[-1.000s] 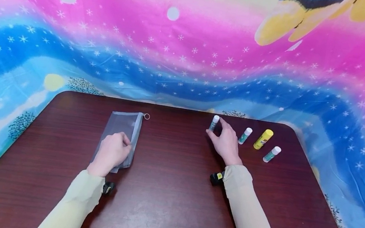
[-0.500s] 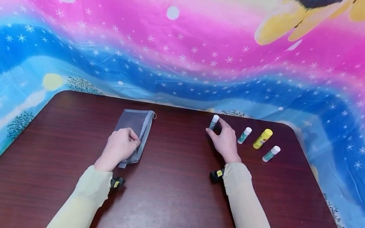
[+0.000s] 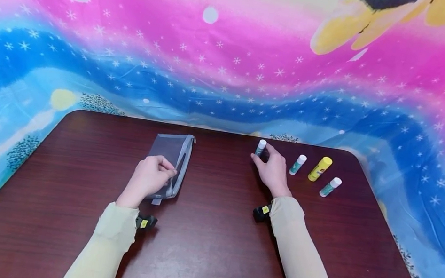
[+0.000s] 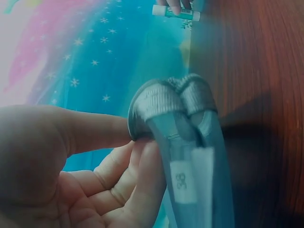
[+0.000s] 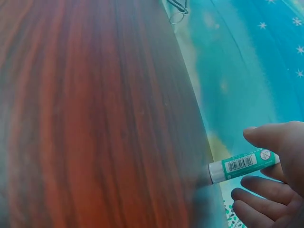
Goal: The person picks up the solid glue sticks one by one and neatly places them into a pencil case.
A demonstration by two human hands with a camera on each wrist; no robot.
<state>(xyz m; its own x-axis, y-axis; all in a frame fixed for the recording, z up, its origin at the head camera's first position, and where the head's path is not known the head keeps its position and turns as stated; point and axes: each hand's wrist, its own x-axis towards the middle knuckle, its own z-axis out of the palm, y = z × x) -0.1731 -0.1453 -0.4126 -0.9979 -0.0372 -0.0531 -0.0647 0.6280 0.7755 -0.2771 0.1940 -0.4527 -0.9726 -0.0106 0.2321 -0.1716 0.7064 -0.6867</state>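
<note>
In the head view my left hand (image 3: 151,176) pinches the open edge of a grey mesh zipper pouch (image 3: 168,144) at the left of the table. The left wrist view shows thumb and fingers on the pouch's ribbed zipper edge (image 4: 164,99), with the mouth partly gaping. My right hand (image 3: 274,170) is around a green-and-white glue stick (image 3: 261,147) standing upright near the far edge. From the right wrist, the thumb (image 5: 266,135) lies apart from this glue stick (image 5: 242,164), and the fingers curve loosely on its other side; contact behind it is hidden.
Right of my right hand stand two more green-and-white glue sticks (image 3: 297,165) and a yellow one (image 3: 320,169) between them. The dark wooden table (image 3: 208,241) ends at a patterned cloth backdrop (image 3: 230,83). Black cameras (image 3: 146,223) are strapped on both wrists.
My left hand has moved right and slightly away from me, drawing the pouch along and lifting its zipper edge, so its mouth gapes. My right hand has stayed around the glue stick.
</note>
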